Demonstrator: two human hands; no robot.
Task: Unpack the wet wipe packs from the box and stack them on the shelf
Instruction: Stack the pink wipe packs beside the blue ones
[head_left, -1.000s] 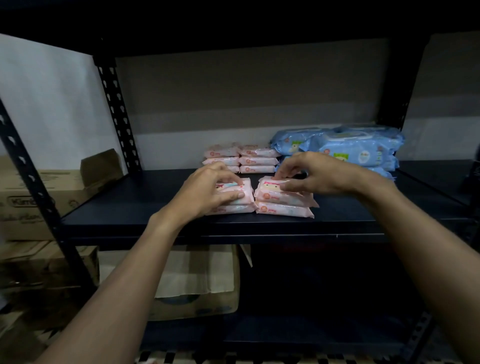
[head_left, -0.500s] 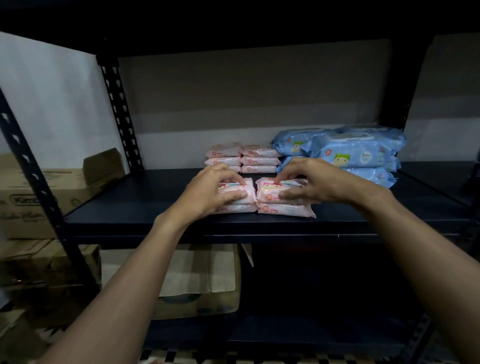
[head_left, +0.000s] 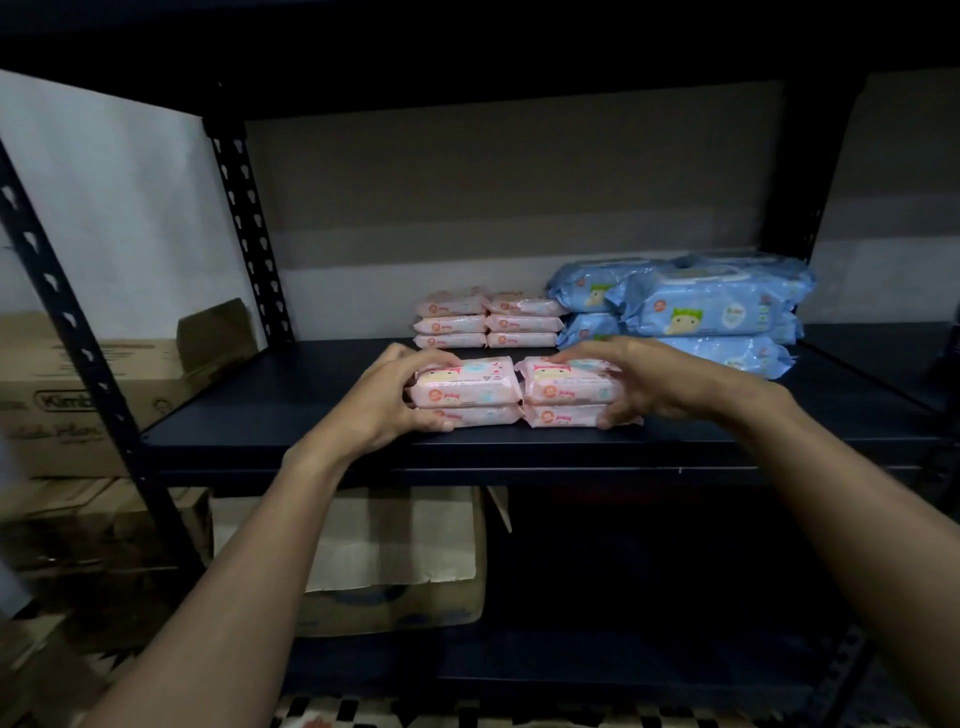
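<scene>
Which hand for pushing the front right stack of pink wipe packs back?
Likely right hand: it grips the front right stack of pink plastic wipe packs, nearer the blue plastic packs. Left hand holds the front left pink stack.
</scene>
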